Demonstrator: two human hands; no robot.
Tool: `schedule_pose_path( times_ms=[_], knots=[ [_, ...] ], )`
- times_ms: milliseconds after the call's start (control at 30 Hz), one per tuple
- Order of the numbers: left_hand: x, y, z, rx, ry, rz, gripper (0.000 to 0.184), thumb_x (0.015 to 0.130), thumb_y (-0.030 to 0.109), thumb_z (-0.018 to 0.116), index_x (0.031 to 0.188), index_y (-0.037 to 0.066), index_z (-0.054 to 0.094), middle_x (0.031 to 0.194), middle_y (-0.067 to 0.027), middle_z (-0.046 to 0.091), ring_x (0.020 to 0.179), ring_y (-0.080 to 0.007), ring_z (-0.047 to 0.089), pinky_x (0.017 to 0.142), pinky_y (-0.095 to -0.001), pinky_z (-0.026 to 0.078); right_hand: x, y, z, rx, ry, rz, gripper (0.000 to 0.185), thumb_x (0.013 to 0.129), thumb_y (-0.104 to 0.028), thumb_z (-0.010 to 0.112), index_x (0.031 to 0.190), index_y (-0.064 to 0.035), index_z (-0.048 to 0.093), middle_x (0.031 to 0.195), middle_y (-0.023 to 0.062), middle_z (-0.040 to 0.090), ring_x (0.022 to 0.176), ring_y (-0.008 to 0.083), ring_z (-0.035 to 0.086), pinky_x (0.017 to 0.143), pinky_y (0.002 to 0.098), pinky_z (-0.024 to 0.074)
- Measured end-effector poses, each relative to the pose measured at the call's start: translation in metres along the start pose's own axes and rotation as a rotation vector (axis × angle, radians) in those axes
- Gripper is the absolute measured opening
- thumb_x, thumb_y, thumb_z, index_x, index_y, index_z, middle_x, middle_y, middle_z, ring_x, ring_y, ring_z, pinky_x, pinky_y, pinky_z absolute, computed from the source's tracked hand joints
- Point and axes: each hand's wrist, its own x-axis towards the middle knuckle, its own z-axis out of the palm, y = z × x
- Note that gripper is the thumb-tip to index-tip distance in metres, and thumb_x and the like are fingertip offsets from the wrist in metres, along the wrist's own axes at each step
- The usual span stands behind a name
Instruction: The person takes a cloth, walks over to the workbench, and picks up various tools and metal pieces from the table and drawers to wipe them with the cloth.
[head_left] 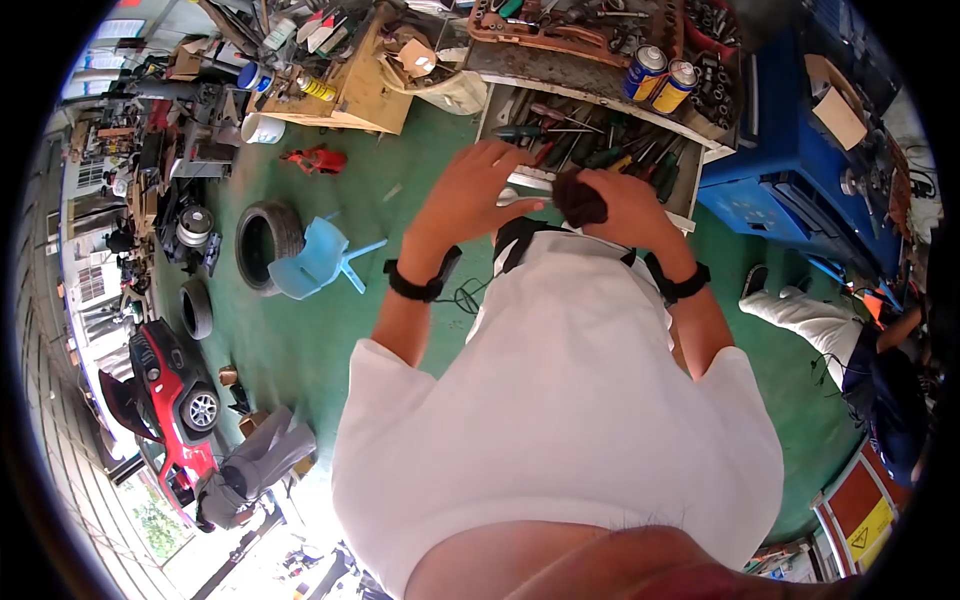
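My right hand (pixel 635 207) is closed around a crumpled dark brown rag (pixel 578 200), just in front of an open drawer (pixel 684 205). My left hand (pixel 470 195) reaches toward the drawer's left front corner, its fingers stretched out and thumb apart. A small pale, shiny object (pixel 508 195) shows beside the left thumb; I cannot make out its kind or whether the hand touches it. Several screwdrivers (pixel 605 158) with green, red and yellow handles lie in the drawer.
Two blue-and-yellow spray cans (pixel 647 72) stand on the cabinet top near an orange tool case (pixel 550 38). At right is a blue cabinet (pixel 765 180), with a person (pixel 830 325) nearby. A light blue chair (pixel 315 258) and tire (pixel 268 248) are left, beyond them a red car (pixel 175 400).
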Motion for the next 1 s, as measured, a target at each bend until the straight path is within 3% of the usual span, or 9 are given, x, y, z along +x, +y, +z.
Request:
schedule_pose_path(
  times_ms=[67,133,333,400,633,700,833,900,1000],
  knots=[
    [0.002,-0.005,0.009,0.060,-0.075,0.062,0.040,0.091,0.040,0.067,0.105,0.004,0.062,0.086,-0.0140,0.067,0.078,-0.0351,0.064,0.067,-0.0450,0.049,0.009,-0.020,-0.009,-0.055,0.001,-0.049,0.059,0.065,-0.023,0.080,0.118,-0.0090,0.059,0.108,0.0130,0.066,0.099,0.0375,0.061,0.084,0.0449,0.0497],
    [-0.005,-0.006,0.018,-0.165,-0.565,-0.271,0.041,0.095,0.045,0.059,0.100,0.004,0.061,0.076,-0.0153,0.065,0.073,-0.0359,0.063,0.063,-0.0471,0.046,0.012,-0.024,-0.012,-0.104,0.008,-0.101,0.057,0.065,-0.023,0.080,0.116,-0.0101,0.060,0.108,0.0116,0.065,0.101,0.0353,0.061,0.085,0.0437,0.0492],
    [-0.024,-0.001,0.037,-0.139,-0.439,-0.184,0.030,0.098,0.035,0.055,0.090,0.007,0.063,0.079,-0.0134,0.062,0.075,-0.0364,0.059,0.065,-0.0441,0.045,-0.001,0.003,-0.024,-0.113,-0.091,-0.170,0.057,0.064,-0.019,0.079,0.117,-0.0110,0.060,0.111,0.0110,0.062,0.108,0.0316,0.058,0.088,0.0406,0.0480],
    [-0.035,-0.007,0.050,-0.134,-0.379,-0.107,0.029,0.098,0.035,0.055,0.090,0.007,0.062,0.081,-0.0130,0.061,0.076,-0.0363,0.059,0.065,-0.0443,0.045,-0.007,0.020,-0.027,0.180,-0.148,-0.094,0.056,0.066,-0.015,0.077,0.119,-0.0085,0.059,0.113,0.0124,0.061,0.108,0.0330,0.058,0.091,0.0404,0.0473],
    [-0.059,-0.014,0.042,-0.090,-0.436,-0.255,0.025,0.098,0.033,0.055,0.092,0.008,0.056,0.089,-0.0116,0.057,0.079,-0.0373,0.058,0.066,-0.0465,0.045,-0.019,0.046,-0.027,0.361,-0.109,0.241,0.049,0.077,-0.009,0.073,0.122,-0.0014,0.056,0.108,0.0159,0.067,0.099,0.0314,0.063,0.092,0.0370,0.0484],
    [-0.063,-0.017,0.039,-0.046,-0.427,-0.313,0.025,0.098,0.032,0.056,0.092,0.009,0.055,0.088,-0.0119,0.057,0.079,-0.0379,0.058,0.065,-0.0466,0.045,-0.021,0.053,-0.025,0.447,0.075,0.161,0.049,0.079,-0.011,0.075,0.123,0.0009,0.055,0.100,0.0173,0.068,0.091,0.0303,0.065,0.089,0.0365,0.0494],
    [-0.059,-0.015,0.041,-0.001,-0.299,-0.386,0.023,0.097,0.031,0.057,0.091,0.009,0.055,0.079,-0.0127,0.060,0.075,-0.0394,0.058,0.062,-0.0486,0.044,-0.017,0.031,-0.015,0.422,0.210,0.160,0.048,0.078,-0.016,0.078,0.118,0.0013,0.058,0.105,0.0171,0.065,0.096,0.0313,0.063,0.090,0.0385,0.0486],
    [-0.045,-0.007,0.051,0.011,-0.285,-0.407,0.021,0.097,0.031,0.058,0.092,0.010,0.056,0.076,-0.0129,0.061,0.074,-0.0395,0.059,0.061,-0.0492,0.045,-0.004,0.008,-0.009,-0.042,0.282,-0.093,0.045,0.073,-0.019,0.080,0.110,-0.0002,0.061,0.109,0.0156,0.061,0.101,0.0327,0.059,0.092,0.0400,0.0476],
    [-0.030,0.008,0.065,0.024,-0.197,-0.345,0.020,0.096,0.031,0.058,0.092,0.011,0.058,0.075,-0.0127,0.063,0.071,-0.0392,0.060,0.059,-0.0496,0.045,0.014,-0.014,0.001,-0.117,0.230,-0.330,0.044,0.069,-0.024,0.081,0.102,-0.0021,0.063,0.112,0.0149,0.057,0.106,0.0346,0.056,0.092,0.0411,0.0469]
  ],
)
